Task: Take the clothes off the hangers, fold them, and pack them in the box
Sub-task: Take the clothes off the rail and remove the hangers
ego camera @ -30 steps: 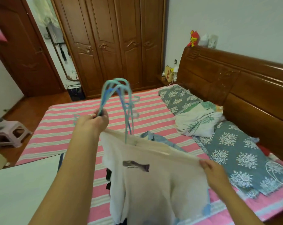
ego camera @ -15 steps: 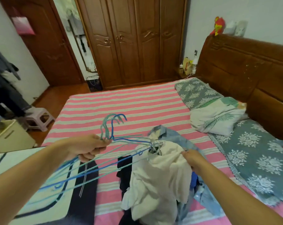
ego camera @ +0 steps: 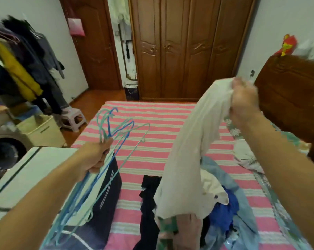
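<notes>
Head view showed me my left grip clutching a bundle of hangers, my right grip bunching a raised white shirt above the bed.

Our right hand grips a white shirt by its top, raised above the striped bed, its hem hanging over the clothes pile on the bed. Our left hand clutches a bundle of blue wire hangers over the bed's left edge, above a white storage box beside the bed.
</notes>
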